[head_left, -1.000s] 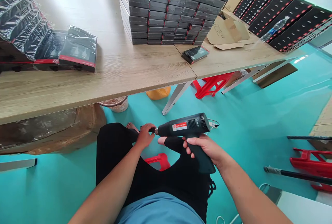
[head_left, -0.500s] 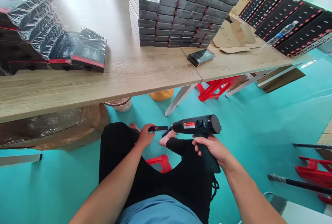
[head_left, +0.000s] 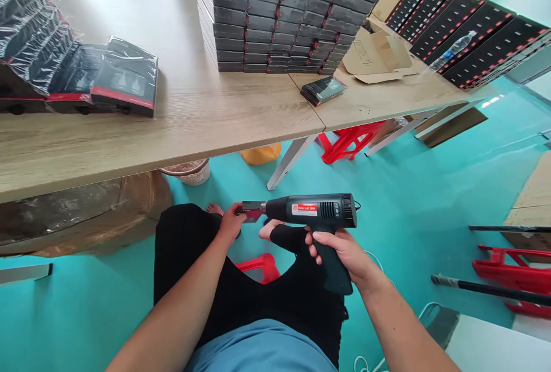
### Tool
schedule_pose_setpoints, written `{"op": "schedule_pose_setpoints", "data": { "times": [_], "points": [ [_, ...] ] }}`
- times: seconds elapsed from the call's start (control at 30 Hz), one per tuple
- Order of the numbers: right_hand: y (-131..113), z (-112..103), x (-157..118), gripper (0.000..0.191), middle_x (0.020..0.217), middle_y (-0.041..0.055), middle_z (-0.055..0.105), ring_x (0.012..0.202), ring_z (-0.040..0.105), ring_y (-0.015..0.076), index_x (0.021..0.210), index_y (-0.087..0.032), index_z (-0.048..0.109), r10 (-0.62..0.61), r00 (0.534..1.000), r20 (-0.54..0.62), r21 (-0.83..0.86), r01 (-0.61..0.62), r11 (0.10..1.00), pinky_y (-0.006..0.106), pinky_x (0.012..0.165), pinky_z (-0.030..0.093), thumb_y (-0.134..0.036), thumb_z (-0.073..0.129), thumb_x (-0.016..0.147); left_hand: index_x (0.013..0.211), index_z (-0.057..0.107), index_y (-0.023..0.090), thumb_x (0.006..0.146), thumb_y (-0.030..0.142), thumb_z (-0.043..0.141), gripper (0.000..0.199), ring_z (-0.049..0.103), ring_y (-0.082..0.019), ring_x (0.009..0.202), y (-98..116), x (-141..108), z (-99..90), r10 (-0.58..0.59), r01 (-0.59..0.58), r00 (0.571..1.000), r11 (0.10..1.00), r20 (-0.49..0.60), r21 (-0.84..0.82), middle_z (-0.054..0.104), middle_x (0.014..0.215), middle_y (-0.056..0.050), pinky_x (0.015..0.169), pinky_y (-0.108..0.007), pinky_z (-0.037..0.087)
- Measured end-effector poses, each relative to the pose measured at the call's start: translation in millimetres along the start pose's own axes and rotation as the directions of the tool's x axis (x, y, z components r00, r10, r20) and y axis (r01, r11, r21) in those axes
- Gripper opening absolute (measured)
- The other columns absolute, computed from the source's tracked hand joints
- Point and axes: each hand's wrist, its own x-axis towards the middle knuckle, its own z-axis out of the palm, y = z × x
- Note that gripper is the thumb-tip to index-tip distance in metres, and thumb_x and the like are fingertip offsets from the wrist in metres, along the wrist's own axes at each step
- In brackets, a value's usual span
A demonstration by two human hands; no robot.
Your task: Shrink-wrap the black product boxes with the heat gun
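My right hand grips the handle of a dark heat gun held level over my lap, its barrel pointing left. My left hand pinches a small dark piece with a red end right at the gun's muzzle; whether the piece is seated on the nozzle is unclear. Both hands sit low, below the front edge of the wooden table.
Shrink-wrapped black boxes lie at the table's left, a tall stack of dark boxes at the back, one single box near the seam. Red stools stand on the teal floor, another red stool at the right.
Half a second ago the small piece was held apart from the gun's muzzle; now it is up against the muzzle. The gun has shifted slightly left.
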Motion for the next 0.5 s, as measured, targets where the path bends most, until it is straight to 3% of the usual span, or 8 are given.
{"op": "schedule_pose_setpoints", "data": {
  "times": [0.1, 0.17, 0.3, 0.5],
  "points": [
    [1.2, 6.7, 3.7, 0.034, 0.078, 0.0056, 0.072, 0.062, 0.063, 0.0148, 0.098, -0.014, 0.074, -0.04, 0.995, -0.089, -0.029, 0.038, 0.999, 0.026, 0.056, 0.053, -0.041, 0.077, 0.077, 0.079, 0.065, 0.018, 0.056, 0.011, 0.063, 0.024, 0.062, -0.018, 0.07, -3.1, 3.0, -0.1, -0.052, 0.053, 0.999, 0.99, 0.01, -0.13, 0.066, 0.075, 0.0, 0.063, -0.027, 0.049],
    [0.1, 10.3, 7.0, 0.033, 0.074, 0.0046, 0.071, 0.061, 0.062, 0.0147, 0.096, -0.014, 0.074, -0.029, 0.997, -0.078, -0.038, 0.026, 0.999, 0.026, 0.055, 0.053, -0.041, 0.077, 0.078, 0.077, 0.062, 0.018, 0.058, 0.015, 0.061, 0.019, 0.059, -0.017, 0.063, -4.2, 4.7, -1.4, -0.129, 0.13, 0.991, 0.971, 0.018, -0.201, 0.063, 0.07, 0.001, 0.06, -0.027, 0.048],
    [-3.6, 17.4, 4.4, 0.027, 0.086, 0.0047, 0.072, 0.068, 0.064, 0.0153, 0.099, -0.017, 0.074, -0.058, 0.992, 0.111, -0.04, 0.063, 0.997, 0.027, 0.058, 0.054, -0.036, 0.075, 0.08, 0.079, 0.059, 0.018, 0.065, 0.022, 0.057, 0.015, 0.059, -0.018, 0.06, -1.8, 5.7, -4.7, -0.25, 0.252, 0.967, 0.915, 0.05, -0.315, 0.063, 0.07, -0.001, 0.058, -0.029, 0.047],
    [8.0, 16.0, -15.6, 0.027, 0.079, 0.0033, 0.067, 0.065, 0.062, 0.016, 0.096, -0.015, 0.072, 0.033, 0.961, 0.275, -0.184, 0.019, 0.983, 0.029, 0.054, 0.052, -0.035, 0.075, 0.079, 0.077, 0.054, 0.021, 0.069, 0.022, 0.051, 0.008, 0.062, -0.02, 0.059, 9.4, 5.7, -6.7, -0.301, 0.254, 0.953, 0.844, -0.026, -0.472, 0.058, 0.064, 0.0, 0.061, -0.032, 0.051]
  ]
}}
